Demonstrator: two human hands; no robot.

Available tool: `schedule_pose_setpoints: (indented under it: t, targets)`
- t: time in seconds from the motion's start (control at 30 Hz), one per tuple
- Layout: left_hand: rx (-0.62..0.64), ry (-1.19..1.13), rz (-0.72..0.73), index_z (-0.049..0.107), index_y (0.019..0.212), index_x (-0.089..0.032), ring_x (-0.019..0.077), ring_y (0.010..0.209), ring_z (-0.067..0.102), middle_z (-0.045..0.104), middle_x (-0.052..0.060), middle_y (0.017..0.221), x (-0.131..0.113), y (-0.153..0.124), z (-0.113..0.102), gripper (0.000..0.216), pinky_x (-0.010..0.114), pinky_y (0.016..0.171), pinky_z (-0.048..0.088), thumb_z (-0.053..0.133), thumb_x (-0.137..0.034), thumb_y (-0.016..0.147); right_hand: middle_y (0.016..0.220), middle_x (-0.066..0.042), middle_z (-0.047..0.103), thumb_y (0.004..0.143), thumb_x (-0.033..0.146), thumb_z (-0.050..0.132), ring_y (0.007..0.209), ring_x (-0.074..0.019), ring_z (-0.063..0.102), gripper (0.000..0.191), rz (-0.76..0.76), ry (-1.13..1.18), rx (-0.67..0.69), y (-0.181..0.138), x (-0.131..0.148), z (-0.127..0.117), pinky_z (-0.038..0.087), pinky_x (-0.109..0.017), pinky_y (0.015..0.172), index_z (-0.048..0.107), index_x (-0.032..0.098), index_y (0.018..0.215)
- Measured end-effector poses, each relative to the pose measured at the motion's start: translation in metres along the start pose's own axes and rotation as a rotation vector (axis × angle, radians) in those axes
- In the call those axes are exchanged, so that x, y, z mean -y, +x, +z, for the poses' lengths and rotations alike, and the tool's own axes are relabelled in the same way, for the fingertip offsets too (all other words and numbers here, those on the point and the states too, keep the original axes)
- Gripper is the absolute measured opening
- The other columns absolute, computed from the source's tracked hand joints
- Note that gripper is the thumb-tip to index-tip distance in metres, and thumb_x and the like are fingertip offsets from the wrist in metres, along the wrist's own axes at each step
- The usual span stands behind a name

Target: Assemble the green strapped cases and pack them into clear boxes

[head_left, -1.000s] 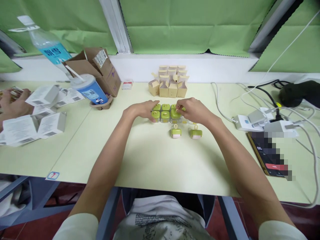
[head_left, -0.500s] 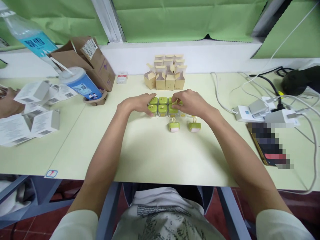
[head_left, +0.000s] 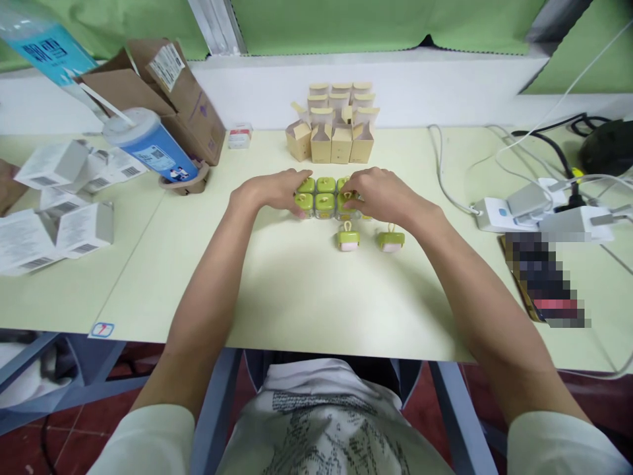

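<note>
A block of small clear square jars with green lids (head_left: 325, 202) stands in rows on the table. My left hand (head_left: 277, 192) is curved around the block's left end, thumb at the front and fingers toward the back, touching the jars there. Over its right part, my right hand (head_left: 380, 193) pinches a green lid (head_left: 347, 198) in the front row with thumb and fingertips; the hand hides jars behind it. Closer to me lie two separate green pieces with cord loops and pale pink undersides, one to the left (head_left: 349, 238) and another green piece to the right (head_left: 391, 240).
Several open small cardboard boxes (head_left: 331, 142) stand at the wall. To the left are white boxes (head_left: 84, 227), a blue cup (head_left: 158, 153) and a brown carton (head_left: 195, 115). A power strip (head_left: 494, 214), cables and a phone (head_left: 541, 280) lie right. Another person's hand (head_left: 10, 188) shows far left.
The view has shifted slightly, so the table appears higher. My left hand keeps its place at the block's end. My right hand stays on the front-row lid, with little visible movement.
</note>
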State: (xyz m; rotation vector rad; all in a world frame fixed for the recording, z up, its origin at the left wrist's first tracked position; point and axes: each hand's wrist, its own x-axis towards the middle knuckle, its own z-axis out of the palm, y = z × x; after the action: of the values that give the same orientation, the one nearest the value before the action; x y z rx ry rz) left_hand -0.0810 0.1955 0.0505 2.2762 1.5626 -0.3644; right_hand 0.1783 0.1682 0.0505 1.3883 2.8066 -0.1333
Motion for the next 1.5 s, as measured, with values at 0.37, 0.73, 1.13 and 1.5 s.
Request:
schedule_pose_setpoints:
  t: [0.37, 0.73, 1.13, 1.5]
  targets:
    - [-0.001, 0.005, 0.012, 0.022, 0.179, -0.030, 0.0374, 0.158, 0.051, 0.049, 0.012, 0.175, 0.000, 0.002, 0.001, 0.119, 0.043, 0.129, 0.042, 0.081, -0.058, 0.080, 0.123, -0.015, 0.075, 0.098, 0.015, 0.077, 0.109, -0.0304, 0.067, 0.031, -0.074, -0.004, 0.022, 0.002, -0.002, 0.006, 0.038, -0.035, 0.075, 0.076, 0.015, 0.129]
    - [-0.006, 0.013, 0.002, 0.027, 0.176, -0.033, 0.0366, 0.156, 0.052, 0.051, 0.010, 0.172, 0.002, 0.004, 0.002, 0.114, 0.043, 0.128, 0.043, 0.082, -0.060, 0.080, 0.113, -0.015, 0.076, 0.092, 0.013, 0.080, 0.112, -0.0336, 0.068, 0.015, -0.048, 0.101, -0.062, 0.016, -0.011, 0.020, 0.043, -0.037, 0.081, 0.087, 0.015, 0.105]
    - [0.003, -0.008, 0.019, 0.026, 0.177, -0.027, 0.0360, 0.150, 0.058, 0.053, 0.014, 0.170, -0.004, -0.003, -0.002, 0.117, 0.041, 0.122, 0.048, 0.078, -0.057, 0.076, 0.124, -0.019, 0.074, 0.096, 0.010, 0.074, 0.120, -0.0330, 0.065, 0.034, -0.070, 0.058, -0.049, 0.012, -0.005, 0.019, 0.049, -0.037, 0.090, 0.081, 0.011, 0.129]
    - [-0.058, -0.019, -0.006, 0.032, 0.176, -0.026, 0.0334, 0.154, 0.059, 0.052, 0.012, 0.176, 0.003, -0.001, -0.002, 0.118, 0.035, 0.125, 0.047, 0.090, -0.050, 0.076, 0.120, -0.013, 0.078, 0.091, 0.025, 0.088, 0.105, -0.0312, 0.073, 0.031, -0.048, 0.119, 0.358, -0.021, 0.032, -0.018, 0.046, -0.035, 0.077, 0.081, 0.022, 0.121]
